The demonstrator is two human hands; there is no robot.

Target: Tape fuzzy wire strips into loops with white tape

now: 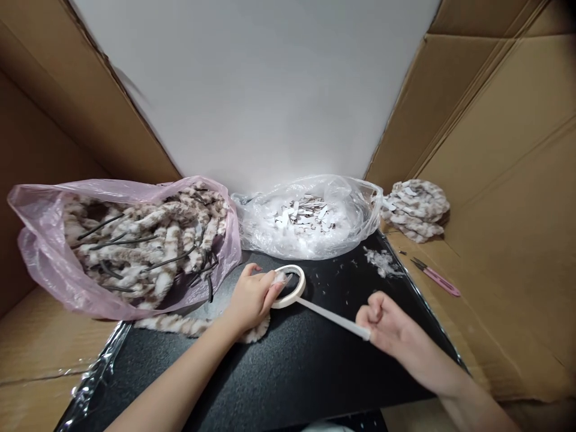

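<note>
Hands apart: the left hand [254, 300] grips a white tape roll [302, 283] over the far half of the table [288, 372]; the right hand [387, 322] holds the free end of the tape strip [333, 317]. The strip is drawn out taut but remains unsevered at the roll.
</note>
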